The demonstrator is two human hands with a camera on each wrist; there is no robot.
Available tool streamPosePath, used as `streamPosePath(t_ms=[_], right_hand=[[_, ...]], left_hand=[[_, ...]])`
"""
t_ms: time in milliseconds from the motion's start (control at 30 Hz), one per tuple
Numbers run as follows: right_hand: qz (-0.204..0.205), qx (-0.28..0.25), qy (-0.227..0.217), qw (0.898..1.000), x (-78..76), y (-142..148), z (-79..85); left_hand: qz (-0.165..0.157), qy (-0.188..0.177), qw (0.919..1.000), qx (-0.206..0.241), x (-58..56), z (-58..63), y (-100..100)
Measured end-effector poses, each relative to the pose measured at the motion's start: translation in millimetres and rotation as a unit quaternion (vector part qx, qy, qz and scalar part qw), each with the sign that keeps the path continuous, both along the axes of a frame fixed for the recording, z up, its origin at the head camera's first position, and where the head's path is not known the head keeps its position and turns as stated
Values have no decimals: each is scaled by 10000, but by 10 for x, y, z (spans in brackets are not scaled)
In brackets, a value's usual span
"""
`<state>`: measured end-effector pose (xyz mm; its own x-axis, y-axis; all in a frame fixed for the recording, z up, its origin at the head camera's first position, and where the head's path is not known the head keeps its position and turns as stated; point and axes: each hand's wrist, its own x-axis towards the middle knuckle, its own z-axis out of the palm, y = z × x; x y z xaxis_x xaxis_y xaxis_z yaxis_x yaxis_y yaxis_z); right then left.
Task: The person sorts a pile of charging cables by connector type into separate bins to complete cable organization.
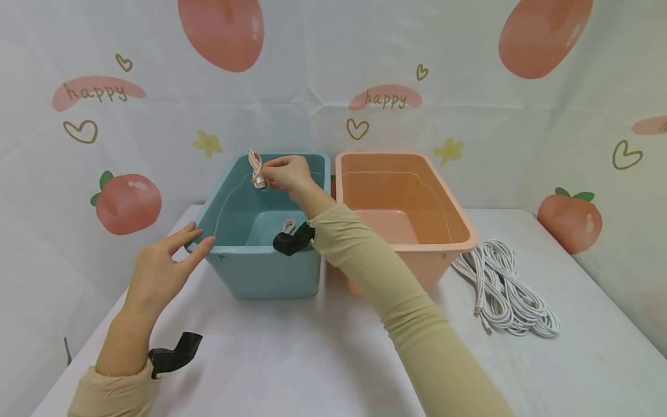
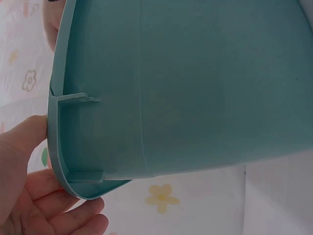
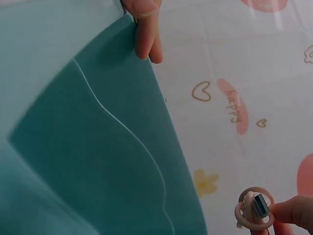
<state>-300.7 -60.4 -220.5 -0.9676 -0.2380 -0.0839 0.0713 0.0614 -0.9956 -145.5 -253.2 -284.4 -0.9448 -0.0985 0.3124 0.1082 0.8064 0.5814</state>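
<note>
Above the inside of the teal bin [image 1: 271,272], my right hand [image 1: 289,174] pinches a small coiled pale-pink USB cable [image 1: 255,165]. Its metal plug [image 3: 261,206] shows beside the fingertips in the right wrist view. My left hand [image 1: 164,266] holds the bin's near left corner, thumb at the front rim and fingers along the left side. The left wrist view shows the thumb and fingers [image 2: 68,215] around that rim corner. Inside the bin lies another small coiled cable [image 1: 289,225], partly hidden by the black wrist device.
A peach-coloured bin [image 1: 401,231] stands close beside the teal one on the right. Farther right, several long white cables [image 1: 508,295] lie bundled on the white table [image 1: 292,359]. A printed curtain [image 1: 302,81] hangs behind the bins.
</note>
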Motion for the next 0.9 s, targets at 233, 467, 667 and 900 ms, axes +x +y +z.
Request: streamPosePath(t_ms=[233, 467, 667, 900], right_hand=[[-101, -203, -247, 9994, -36, -30, -17], [-202, -505, -509, 9972, -94, -32, -32], [287, -172, -920, 9952, -125, -11, -32], [669, 378, -854, 9934, -96, 22, -20]], left_hand=[[30, 45, 10000, -48, -2, -8, 3], [25, 54, 10000, -27, -8, -13, 0], [39, 63, 10000, -51, -10, -8, 4], [52, 33, 10000, -55, -12, -17, 3]])
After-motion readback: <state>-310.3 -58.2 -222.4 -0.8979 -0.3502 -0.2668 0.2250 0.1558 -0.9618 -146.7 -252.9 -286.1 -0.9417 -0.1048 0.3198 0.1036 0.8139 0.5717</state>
